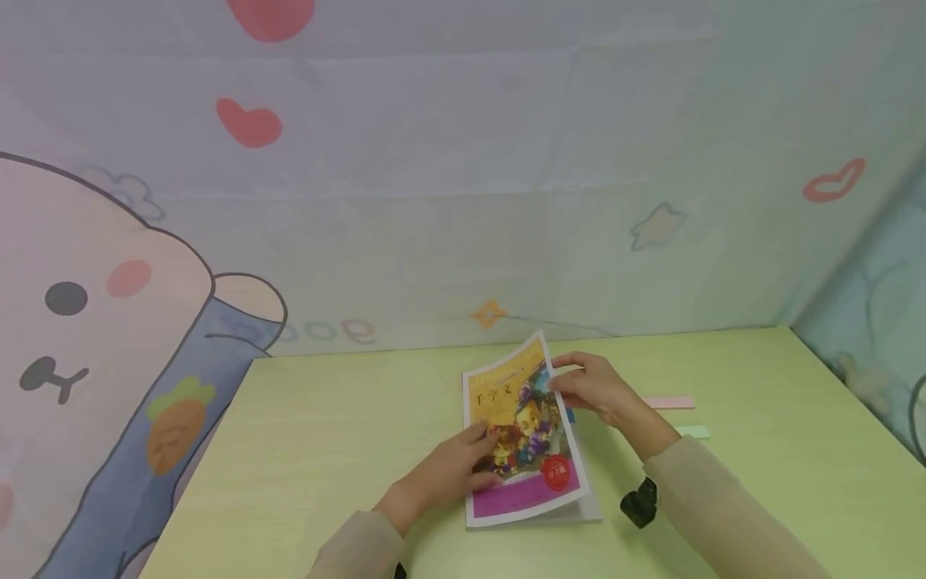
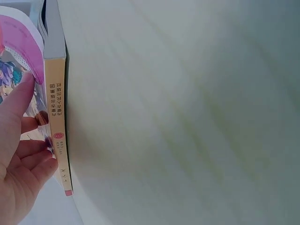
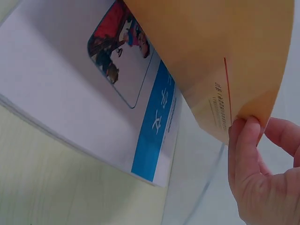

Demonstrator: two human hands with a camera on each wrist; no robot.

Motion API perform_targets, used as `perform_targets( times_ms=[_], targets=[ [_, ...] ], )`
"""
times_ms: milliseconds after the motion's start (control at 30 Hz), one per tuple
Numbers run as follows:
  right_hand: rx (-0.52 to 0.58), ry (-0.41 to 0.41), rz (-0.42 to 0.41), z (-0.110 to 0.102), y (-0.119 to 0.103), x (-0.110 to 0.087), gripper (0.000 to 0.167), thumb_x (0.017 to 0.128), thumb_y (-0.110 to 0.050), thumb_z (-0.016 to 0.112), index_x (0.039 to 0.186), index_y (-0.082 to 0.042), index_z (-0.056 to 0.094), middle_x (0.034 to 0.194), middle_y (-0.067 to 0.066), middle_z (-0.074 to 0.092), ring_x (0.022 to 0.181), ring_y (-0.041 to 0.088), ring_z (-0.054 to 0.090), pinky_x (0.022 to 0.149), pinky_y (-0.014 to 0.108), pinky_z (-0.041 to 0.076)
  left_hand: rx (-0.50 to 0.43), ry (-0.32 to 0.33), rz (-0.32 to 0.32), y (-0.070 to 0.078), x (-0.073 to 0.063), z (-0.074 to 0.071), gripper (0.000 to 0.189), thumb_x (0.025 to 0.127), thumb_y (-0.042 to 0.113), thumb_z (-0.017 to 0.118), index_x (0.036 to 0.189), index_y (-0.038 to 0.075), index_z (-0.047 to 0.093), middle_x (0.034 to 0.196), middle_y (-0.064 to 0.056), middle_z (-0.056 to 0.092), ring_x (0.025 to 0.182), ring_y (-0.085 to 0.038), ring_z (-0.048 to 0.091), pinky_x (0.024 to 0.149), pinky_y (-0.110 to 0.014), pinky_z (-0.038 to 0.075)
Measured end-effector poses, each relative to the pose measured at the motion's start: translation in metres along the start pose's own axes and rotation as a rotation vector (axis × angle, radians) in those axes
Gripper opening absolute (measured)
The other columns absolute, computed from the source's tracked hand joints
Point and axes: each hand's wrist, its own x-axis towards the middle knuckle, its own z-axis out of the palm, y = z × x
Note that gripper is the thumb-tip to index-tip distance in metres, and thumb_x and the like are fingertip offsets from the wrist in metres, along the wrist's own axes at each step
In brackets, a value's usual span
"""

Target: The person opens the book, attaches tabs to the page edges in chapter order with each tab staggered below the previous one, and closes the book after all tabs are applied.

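Soft, muted light lay fairly evenly over the worktop (image 1: 325,434), with a faint shadow just right of the book (image 1: 528,438). The left wrist view was dim and bluish, soft in detail, darkening toward its upper right corner.

Cover (image 1: 534,430): yellow above, magenta band below, white border, multicoloured cartoon figures, round red seal
Cover's inside (image 3: 220,37): orange-tan, thin red line
Page (image 3: 56,79): white, blue band bearing white characters
Spine (image 2: 56,77): pale orange, dark lettering, red emblem
Table (image 1: 325,434): pale yellow-green, faint grain
Strips (image 1: 671,402): one pink, one pale green
Sleeves (image 1: 723,503): beige
Backdrop (image 1: 434,129): greyish lilac, red hearts
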Motion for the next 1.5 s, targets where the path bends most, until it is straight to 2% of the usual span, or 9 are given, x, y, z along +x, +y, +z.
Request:
perform_targets(
  times_ms=[200,367,467,600,733,867,1033,1300,1500],
  targets=[
    [0.024,-0.019,-0.008,0.004,-0.006,0.000,0.047,0.093,-0.018,0.057,0.132,0.003,0.044,0.111,0.016,0.059,0.082,0.012,0.062,0.071,0.025,0.054,-0.035,0.003,0.011,-0.002,0.000,-0.001,0.063,0.094,0.038,0.054,0.141,0.001,0.036,0.147,-0.022,0.028,0.131,-0.034,0.035,0.106,-0.039,0.033],
    [0.107,-0.054,-0.041,0.010,-0.010,0.000,0.046,0.098,-0.022,0.049,0.136,0.003,0.041,0.109,0.014,0.058,0.081,0.012,0.063,0.071,0.024,0.055,-0.091,0.036,-0.003,-0.001,0.001,-0.007,0.061,0.095,0.039,0.050,0.141,0.000,0.037,0.146,-0.019,0.032,0.132,-0.032,0.034,0.106,-0.040,0.033],
    [0.147,-0.089,-0.063,0.015,-0.014,0.000,0.045,0.099,-0.019,0.047,0.137,0.004,0.040,0.107,0.013,0.059,0.081,0.012,0.064,0.071,0.024,0.055,-0.183,0.110,-0.023,0.004,0.001,-0.018,0.056,0.097,0.037,0.048,0.139,0.000,0.041,0.145,-0.018,0.035,0.132,-0.032,0.034,0.105,-0.044,0.033],
    [0.182,-0.127,-0.089,0.025,-0.020,0.000,0.044,0.098,-0.014,0.048,0.137,0.003,0.040,0.114,0.017,0.058,0.085,0.014,0.064,0.074,0.026,0.055,-0.340,0.275,-0.059,0.011,0.004,-0.036,0.051,0.096,0.034,0.050,0.135,0.000,0.047,0.138,-0.017,0.044,0.128,-0.031,0.041,0.098,-0.045,0.042],
    [0.199,-0.163,-0.128,0.041,-0.028,0.001,0.044,0.097,-0.012,0.050,0.136,0.004,0.041,0.124,0.026,0.052,0.094,0.021,0.064,0.079,0.030,0.054,-0.502,0.410,-0.152,0.017,0.004,-0.053,0.050,0.094,0.035,0.054,0.131,0.002,0.052,0.132,-0.012,0.051,0.121,-0.028,0.049,0.092,-0.043,0.047],
    [0.208,-0.194,-0.181,0.060,-0.034,0.000,0.042,0.096,-0.010,0.050,0.134,0.006,0.043,0.129,0.028,0.048,0.104,0.027,0.060,0.084,0.034,0.052,-0.662,0.481,-0.238,0.025,0.002,-0.070,0.051,0.091,0.037,0.059,0.131,0.006,0.053,0.132,-0.009,0.053,0.115,-0.025,0.055,0.089,-0.039,0.050],
    [0.233,-0.214,-0.237,0.085,-0.038,0.001,0.039,0.096,-0.008,0.050,0.130,0.008,0.046,0.124,0.025,0.053,0.105,0.028,0.060,0.085,0.038,0.052,-0.840,0.545,-0.293,0.029,-0.003,-0.088,0.053,0.087,0.033,0.066,0.130,0.005,0.053,0.131,-0.011,0.053,0.111,-0.026,0.057,0.078,-0.034,0.055],
    [0.298,-0.180,-0.188,0.128,-0.035,0.004,0.035,0.094,-0.003,0.052,0.127,0.008,0.051,0.121,0.023,0.057,0.106,0.027,0.059,0.085,0.038,0.052,-0.868,0.588,-0.420,0.011,-0.023,-0.097,0.051,0.084,0.005,0.064,0.133,0.002,0.049,0.119,-0.017,0.057,0.102,-0.029,0.060,0.074,-0.031,0.054],
    [0.308,-0.152,-0.164,0.138,-0.033,0.008,0.031,0.093,-0.001,0.053,0.123,0.008,0.055,0.116,0.022,0.060,0.102,0.027,0.061,0.083,0.039,0.053,-0.807,0.584,-0.464,-0.002,-0.038,-0.097,0.048,0.083,0.003,0.062,0.130,0.002,0.053,0.114,-0.018,0.057,0.095,-0.027,0.062,0.076,-0.031,0.054]
  ],
)
